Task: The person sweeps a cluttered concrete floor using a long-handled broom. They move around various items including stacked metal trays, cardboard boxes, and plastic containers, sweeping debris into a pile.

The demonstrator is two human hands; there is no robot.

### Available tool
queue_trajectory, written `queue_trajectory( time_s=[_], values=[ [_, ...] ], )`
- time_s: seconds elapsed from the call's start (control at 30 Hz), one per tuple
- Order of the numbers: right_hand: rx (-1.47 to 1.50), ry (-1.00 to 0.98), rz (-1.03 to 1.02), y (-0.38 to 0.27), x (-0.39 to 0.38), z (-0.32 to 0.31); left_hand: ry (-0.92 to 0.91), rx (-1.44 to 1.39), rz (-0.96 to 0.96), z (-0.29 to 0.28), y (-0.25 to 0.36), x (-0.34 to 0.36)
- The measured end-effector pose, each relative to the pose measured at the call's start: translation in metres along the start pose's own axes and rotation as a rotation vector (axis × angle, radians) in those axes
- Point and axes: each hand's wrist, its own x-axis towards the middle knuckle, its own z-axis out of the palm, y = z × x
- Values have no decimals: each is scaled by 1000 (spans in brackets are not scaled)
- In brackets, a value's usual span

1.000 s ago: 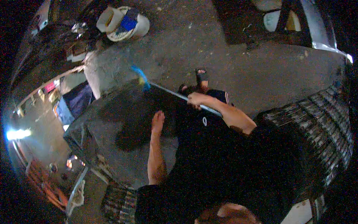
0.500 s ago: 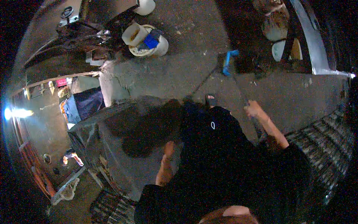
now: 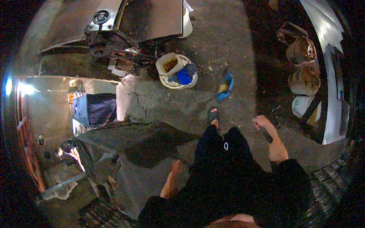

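Note:
My right hand is closed on a dark long handle, held out to the right of my dark-clothed legs. A blurred blue and yellow tool head is low over the concrete floor, ahead of that hand; the shaft joining them is hard to make out. My left hand hangs beside a draped dark sheet at my left, its fingers loosely extended and holding nothing visible. A foot in a black sandal shows between the sheet and the tool head.
A white bucket holding containers stands ahead, below a machine with handwheel and chain. Several dirty buckets line the right beside a metal panel. A lit doorway-like opening is at left; a ridged stack lies lower right.
The tool head has swung from left of my feet to ahead and right. My right hand has moved right with the handle. The view has shifted, showing more machine and right-side buckets.

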Motion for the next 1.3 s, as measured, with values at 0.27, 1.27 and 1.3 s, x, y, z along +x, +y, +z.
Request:
queue_trajectory(
  time_s=[0.27,1.27,1.3],
  values=[
    [721,-12,-246,-132,-32,-52,270,-500,181,-143,203,45],
    [388,-396,-253,-284,159,-203,-48,-625,-39,-199,495,158],
    [317,-276,-434,-312,201,-181,-23,-495,21,-202,487,164]
  ],
)
